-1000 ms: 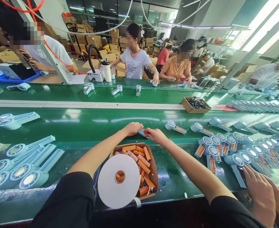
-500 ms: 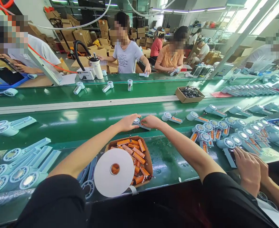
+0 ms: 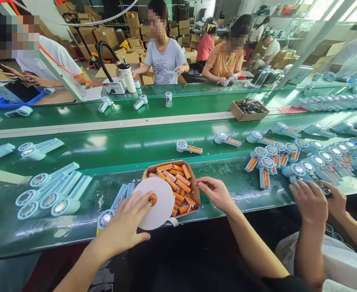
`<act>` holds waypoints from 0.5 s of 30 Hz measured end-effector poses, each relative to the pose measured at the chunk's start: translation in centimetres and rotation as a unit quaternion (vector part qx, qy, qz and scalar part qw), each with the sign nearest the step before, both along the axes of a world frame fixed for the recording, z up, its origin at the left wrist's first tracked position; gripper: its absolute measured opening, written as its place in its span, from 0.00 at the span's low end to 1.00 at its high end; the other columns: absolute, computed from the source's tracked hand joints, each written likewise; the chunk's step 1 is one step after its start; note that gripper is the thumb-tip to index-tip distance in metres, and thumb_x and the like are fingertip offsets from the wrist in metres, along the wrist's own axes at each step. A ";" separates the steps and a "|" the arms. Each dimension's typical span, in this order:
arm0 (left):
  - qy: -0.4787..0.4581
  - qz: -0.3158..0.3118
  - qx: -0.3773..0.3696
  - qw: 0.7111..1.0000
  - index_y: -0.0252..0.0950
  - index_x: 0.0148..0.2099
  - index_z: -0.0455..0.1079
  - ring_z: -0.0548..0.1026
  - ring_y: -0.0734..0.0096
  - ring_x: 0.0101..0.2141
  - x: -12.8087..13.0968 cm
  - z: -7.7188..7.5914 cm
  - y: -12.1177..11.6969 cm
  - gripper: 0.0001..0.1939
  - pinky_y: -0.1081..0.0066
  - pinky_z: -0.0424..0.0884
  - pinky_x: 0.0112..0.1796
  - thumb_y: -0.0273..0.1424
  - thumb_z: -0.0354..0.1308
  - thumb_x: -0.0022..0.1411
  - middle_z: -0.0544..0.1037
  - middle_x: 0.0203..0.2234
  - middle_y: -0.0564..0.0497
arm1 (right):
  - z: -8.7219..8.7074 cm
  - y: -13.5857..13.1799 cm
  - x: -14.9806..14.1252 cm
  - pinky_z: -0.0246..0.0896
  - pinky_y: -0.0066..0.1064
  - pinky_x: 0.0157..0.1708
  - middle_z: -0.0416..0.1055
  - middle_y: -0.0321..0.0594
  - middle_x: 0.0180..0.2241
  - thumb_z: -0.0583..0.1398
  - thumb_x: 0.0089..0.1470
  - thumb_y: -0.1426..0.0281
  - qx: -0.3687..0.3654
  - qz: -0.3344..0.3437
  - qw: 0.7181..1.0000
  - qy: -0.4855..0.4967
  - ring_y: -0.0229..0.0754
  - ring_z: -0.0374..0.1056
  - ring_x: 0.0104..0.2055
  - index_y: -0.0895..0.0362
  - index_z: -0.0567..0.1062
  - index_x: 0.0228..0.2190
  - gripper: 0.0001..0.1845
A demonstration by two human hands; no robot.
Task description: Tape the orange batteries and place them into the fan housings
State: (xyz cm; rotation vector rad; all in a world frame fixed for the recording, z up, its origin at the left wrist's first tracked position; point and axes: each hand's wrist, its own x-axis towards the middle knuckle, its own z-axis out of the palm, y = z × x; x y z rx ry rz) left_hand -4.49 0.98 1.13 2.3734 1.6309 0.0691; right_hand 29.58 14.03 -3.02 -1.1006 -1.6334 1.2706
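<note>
My left hand [image 3: 124,224] lies spread on a white tape roll [image 3: 156,202] at the near table edge, fingers apart, holding nothing. My right hand [image 3: 215,191] hovers open beside a small cardboard box [image 3: 196,190] filled with several orange battery cells [image 3: 178,180]. A pale blue handheld fan half [image 3: 188,147] with an orange cell in its handle lies on the green belt [image 3: 130,152] beyond the box, free of both hands. More blue fan parts [image 3: 117,200] sit under my left hand.
Several empty fan shells [image 3: 52,192] lie at the left. Fan halves with cells [image 3: 288,156] crowd the right, where a co-worker's hands [image 3: 314,200] work. A cardboard box of dark parts [image 3: 249,109] stands on the far belt. People work across the line.
Both hands let go of the fan half, left on the belt, and drew back. The left hand now rests on the tape roll; the right is by the battery box.
</note>
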 end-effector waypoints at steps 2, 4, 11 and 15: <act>-0.029 -0.011 0.078 0.996 0.41 0.69 0.68 0.66 0.44 0.68 0.1 0.4 -0.3 0.40 0.48 0.70 0.64 0.36 0.74 0.55 0.73 0.66 0.43 | 1.1 -0.9 -1.6 0.71 0.33 0.33 0.82 0.42 0.32 0.65 0.59 0.48 -0.021 0.034 0.999 0.004 0.43 0.75 0.32 0.56 0.84 0.41 0.24; -0.067 -0.004 0.176 0.982 0.37 0.67 0.67 0.66 0.45 0.66 0.3 1.0 -0.6 0.36 0.50 0.72 0.62 0.36 0.71 0.59 0.76 0.61 0.40 | 2.2 -1.9 -3.2 0.66 0.30 0.28 0.78 0.38 0.27 0.64 0.59 0.44 -0.058 0.101 0.993 0.012 0.39 0.70 0.26 0.58 0.83 0.46 0.30; -0.088 0.134 0.387 0.908 0.40 0.59 0.67 0.65 0.34 0.65 -0.1 -0.7 -1.2 0.29 0.35 0.67 0.62 0.35 0.71 0.57 0.78 0.52 0.40 | 4.8 -6.3 -7.6 0.52 0.26 0.22 0.66 0.31 0.20 0.63 0.58 0.39 -0.113 0.370 0.922 0.014 0.33 0.57 0.21 0.60 0.83 0.35 0.34; -0.161 0.316 0.389 0.850 0.39 0.60 0.68 0.66 0.37 0.63 -2.0 -3.0 -1.5 0.33 0.39 0.74 0.58 0.39 0.73 0.55 0.75 0.53 0.38 | 5.2 -6.0 -7.9 0.53 0.27 0.26 0.73 0.35 0.23 0.59 0.67 0.47 -0.004 0.476 0.876 -0.079 0.34 0.63 0.24 0.57 0.83 0.30 0.29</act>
